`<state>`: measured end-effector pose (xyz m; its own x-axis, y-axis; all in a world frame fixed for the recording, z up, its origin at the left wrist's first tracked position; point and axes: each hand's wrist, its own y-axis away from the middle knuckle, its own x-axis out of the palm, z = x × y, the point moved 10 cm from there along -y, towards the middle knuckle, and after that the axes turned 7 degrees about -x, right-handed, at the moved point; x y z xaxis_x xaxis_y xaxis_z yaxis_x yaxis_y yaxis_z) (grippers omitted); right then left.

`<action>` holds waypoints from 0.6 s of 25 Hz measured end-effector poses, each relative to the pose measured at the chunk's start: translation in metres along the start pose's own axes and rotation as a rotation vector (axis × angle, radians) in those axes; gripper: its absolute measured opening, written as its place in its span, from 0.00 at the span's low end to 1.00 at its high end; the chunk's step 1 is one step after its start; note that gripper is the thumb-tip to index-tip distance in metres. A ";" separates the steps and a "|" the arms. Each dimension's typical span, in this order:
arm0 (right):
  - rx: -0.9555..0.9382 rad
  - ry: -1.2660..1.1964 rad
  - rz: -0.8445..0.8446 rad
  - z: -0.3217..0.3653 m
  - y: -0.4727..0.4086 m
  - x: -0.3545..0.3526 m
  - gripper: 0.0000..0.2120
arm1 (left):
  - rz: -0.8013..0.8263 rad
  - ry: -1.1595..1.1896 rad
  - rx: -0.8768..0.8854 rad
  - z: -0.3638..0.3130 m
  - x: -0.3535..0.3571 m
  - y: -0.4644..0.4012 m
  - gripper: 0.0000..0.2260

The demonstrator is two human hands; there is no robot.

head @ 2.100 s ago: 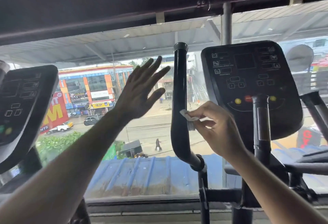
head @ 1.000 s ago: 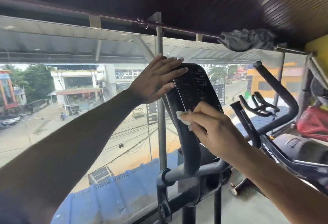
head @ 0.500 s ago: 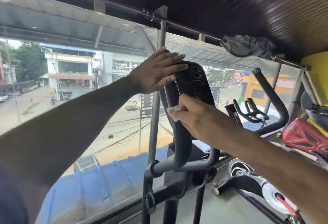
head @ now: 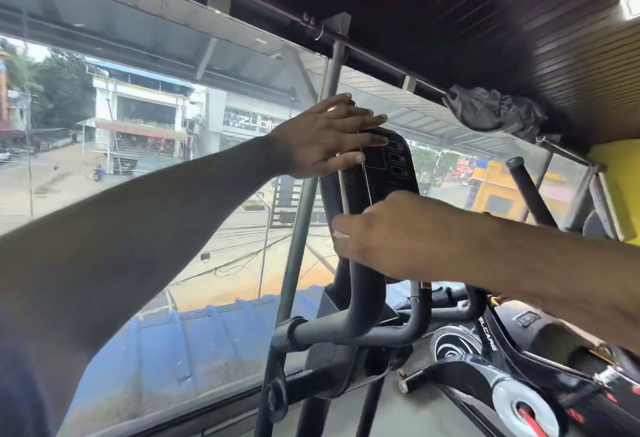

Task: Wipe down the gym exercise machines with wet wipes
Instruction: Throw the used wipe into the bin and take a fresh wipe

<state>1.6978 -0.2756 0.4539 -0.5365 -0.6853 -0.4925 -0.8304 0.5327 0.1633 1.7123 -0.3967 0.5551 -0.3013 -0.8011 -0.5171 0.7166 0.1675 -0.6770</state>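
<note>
- The left hand (head: 325,138) lies flat with straight fingers against the top left edge of the console (head: 377,173), steadying it; its grip is released, nothing clasped.
- The right hand (head: 391,235) sits just below the console, over the upper part of the handlebar (head: 363,291), fingers curled.
- The wet wipe (head: 341,235) shows only as a small white sliver at the right hand's fingertips, on the console's left side, so the right grip is clenched on it, pinching it against the bar.
- The wipe looks thin, soft and limp; it will likely bunch or fold, so it is best kept flat under the fingertips rather than held by a corner.
- Being damp, it may slide easily over the smooth tube, so firm pressure probably helps.
- The handlebar is a stiff curved tube; wrapping the wipe partway round it would reach more surface.
- The console looks like hard plastic with buttons; a light touch there seems wise.
- Another machine (head: 512,360) stands to the console's lower right.
</note>
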 end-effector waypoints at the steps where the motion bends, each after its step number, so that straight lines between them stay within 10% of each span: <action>1: 0.008 0.049 -0.021 -0.011 -0.004 -0.003 0.10 | 0.002 0.001 -0.004 0.000 0.000 0.000 0.27; 9: 0.066 0.007 0.036 0.004 -0.011 0.017 0.09 | -0.021 0.019 -0.020 -0.002 0.001 0.001 0.27; 15: 0.068 -0.200 -0.240 0.017 0.034 0.015 0.11 | -0.049 0.054 -0.022 -0.004 0.002 0.001 0.26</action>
<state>1.6643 -0.2590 0.4374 -0.2808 -0.6874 -0.6698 -0.9140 0.4045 -0.0320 1.7100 -0.3957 0.5515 -0.3700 -0.7765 -0.5100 0.6865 0.1414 -0.7132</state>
